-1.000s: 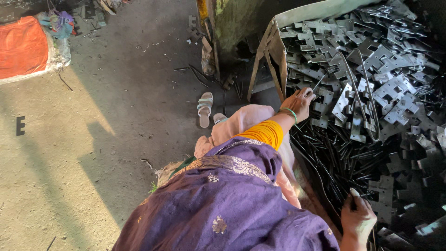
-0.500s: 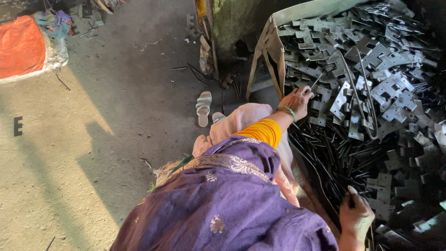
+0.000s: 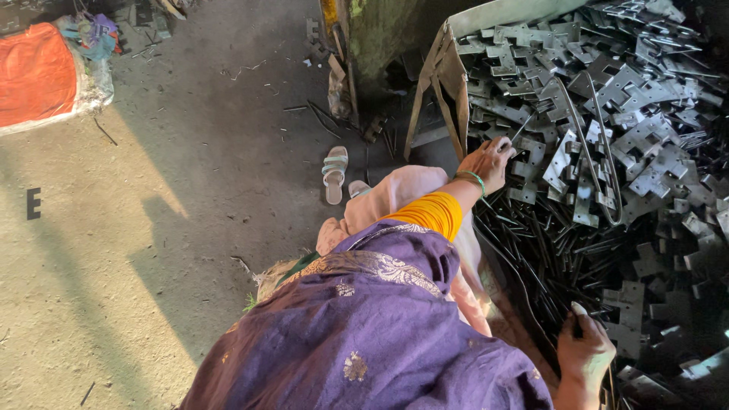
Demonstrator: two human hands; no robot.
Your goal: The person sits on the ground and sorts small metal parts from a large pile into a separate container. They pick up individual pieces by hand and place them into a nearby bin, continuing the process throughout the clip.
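Left hand [image 3: 488,161] atop metal plates [image 3: 623,137]

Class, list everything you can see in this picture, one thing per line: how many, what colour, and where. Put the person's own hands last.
Flat metal brackets: too many to count, grey, heaped at the right.
Thin metal rods: many, dark, lying below the brackets.
Metal bin: one, pale grey-green, its rim and side at top centre, holding the brackets.
Sandal: one, pale, on the ground left of the bin.
Orange cloth: one, at the top left.
Concrete floor: sandy grey, part sunlit.
Purple shawl: one, on the person, bottom centre.
Left hand: wearing a green bangle, resting on the brackets.
Right hand: on the dark rods at the bottom.
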